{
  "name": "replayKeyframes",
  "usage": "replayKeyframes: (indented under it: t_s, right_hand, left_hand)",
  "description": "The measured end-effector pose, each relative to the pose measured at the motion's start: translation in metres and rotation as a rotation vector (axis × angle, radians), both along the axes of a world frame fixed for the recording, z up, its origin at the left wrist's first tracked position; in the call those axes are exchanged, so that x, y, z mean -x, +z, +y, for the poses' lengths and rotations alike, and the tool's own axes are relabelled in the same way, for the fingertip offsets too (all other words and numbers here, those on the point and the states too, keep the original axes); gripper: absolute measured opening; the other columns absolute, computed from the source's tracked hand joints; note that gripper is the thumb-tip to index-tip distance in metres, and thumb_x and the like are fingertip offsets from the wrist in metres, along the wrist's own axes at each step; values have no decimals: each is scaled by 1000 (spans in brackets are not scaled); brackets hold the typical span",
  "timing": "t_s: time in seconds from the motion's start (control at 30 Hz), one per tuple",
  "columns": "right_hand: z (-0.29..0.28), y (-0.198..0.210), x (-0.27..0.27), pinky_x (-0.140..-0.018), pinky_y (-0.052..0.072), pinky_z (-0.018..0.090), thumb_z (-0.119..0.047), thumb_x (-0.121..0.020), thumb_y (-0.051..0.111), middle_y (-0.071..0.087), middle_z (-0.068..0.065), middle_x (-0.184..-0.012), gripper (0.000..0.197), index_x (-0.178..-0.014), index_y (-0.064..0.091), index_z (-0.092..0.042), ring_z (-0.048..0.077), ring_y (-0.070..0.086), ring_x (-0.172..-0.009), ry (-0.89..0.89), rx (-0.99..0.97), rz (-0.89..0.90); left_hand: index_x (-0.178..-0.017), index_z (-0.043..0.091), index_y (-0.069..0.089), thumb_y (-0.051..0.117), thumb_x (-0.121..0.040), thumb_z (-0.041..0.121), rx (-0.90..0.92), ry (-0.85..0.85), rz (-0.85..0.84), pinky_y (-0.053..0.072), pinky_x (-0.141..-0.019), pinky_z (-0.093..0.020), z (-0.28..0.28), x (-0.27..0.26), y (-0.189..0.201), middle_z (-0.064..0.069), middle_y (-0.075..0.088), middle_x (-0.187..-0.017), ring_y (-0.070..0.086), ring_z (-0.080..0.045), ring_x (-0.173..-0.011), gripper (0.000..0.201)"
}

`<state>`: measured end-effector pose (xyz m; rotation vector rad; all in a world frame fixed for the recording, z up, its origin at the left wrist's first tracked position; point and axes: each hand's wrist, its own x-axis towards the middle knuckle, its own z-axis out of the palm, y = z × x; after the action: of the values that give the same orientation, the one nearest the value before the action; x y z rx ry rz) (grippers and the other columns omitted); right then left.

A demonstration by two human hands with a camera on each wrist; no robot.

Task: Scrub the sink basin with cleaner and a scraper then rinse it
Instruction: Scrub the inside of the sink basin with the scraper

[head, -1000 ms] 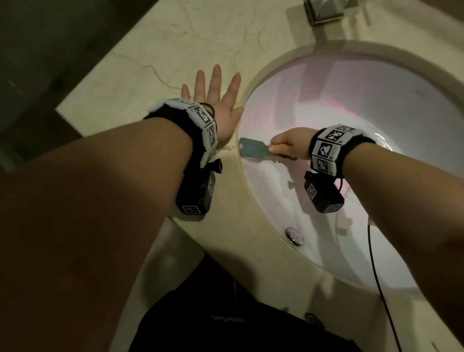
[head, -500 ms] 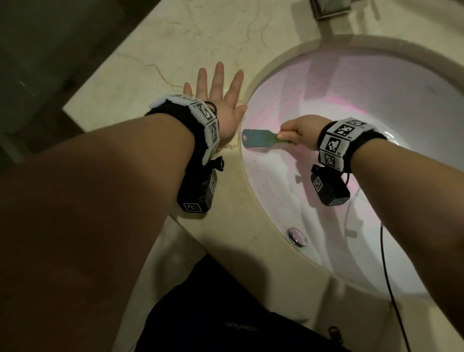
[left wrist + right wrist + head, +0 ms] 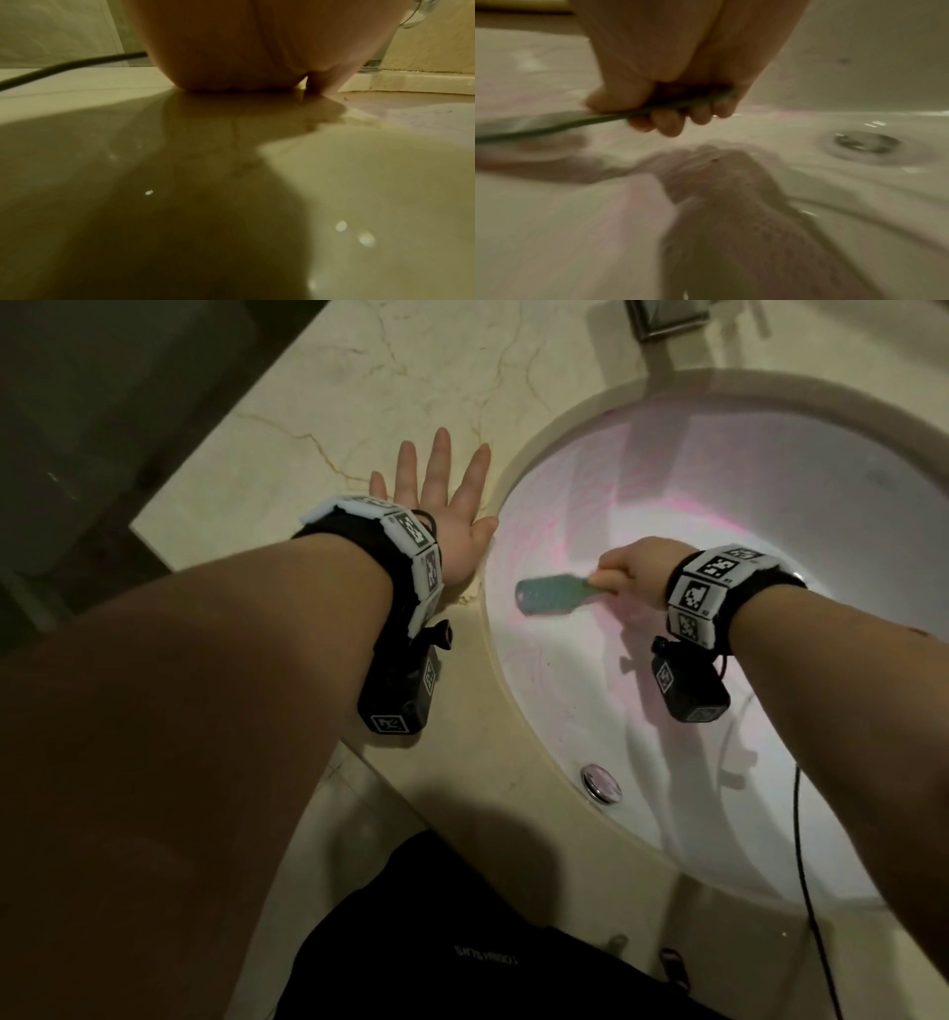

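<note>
A white oval sink basin (image 3: 801, 469) sits in a beige marble counter (image 3: 390, 387), its wall streaked with pink cleaner (image 3: 575, 516). My right hand (image 3: 624, 572) grips the thin handle of a flat teal scraper (image 3: 552, 594), whose blade lies against the basin's left wall. In the right wrist view the fingers (image 3: 670, 125) curl round the scraper (image 3: 552, 123), blurred by motion. My left hand (image 3: 436, 505) rests flat on the counter by the basin's left rim, fingers spread. The left wrist view shows only the heel of that hand (image 3: 244, 46) on the counter.
A chrome overflow fitting (image 3: 600, 782) sits in the basin's near wall, and the drain (image 3: 866, 141) shows in the right wrist view. The tap base (image 3: 667, 318) stands at the top edge. A black cable (image 3: 806, 891) hangs past the basin's near rim. The counter's left edge drops to dark floor.
My right hand has drawn the scraper rightward, away from the basin's left rim and further into the bowl. The left hand stays planted on the counter.
</note>
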<state>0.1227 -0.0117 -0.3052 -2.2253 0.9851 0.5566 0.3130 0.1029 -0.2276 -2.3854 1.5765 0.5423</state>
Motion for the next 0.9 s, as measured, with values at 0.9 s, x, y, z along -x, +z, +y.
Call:
replayKeyframes:
  t_s: [0.9]
  right_hand:
    - [24,4,56,-84,36,29,-31,-98,42,56,10,-122,26,-118,57,-24,23,52,-109,-103,21,270]
  left_hand:
    - [-149,34,-7,27,-97,52,47,-4,-13,-4,-114,-56,-3,-3,-10,-3,-18,-157,-15,-36,-143,65]
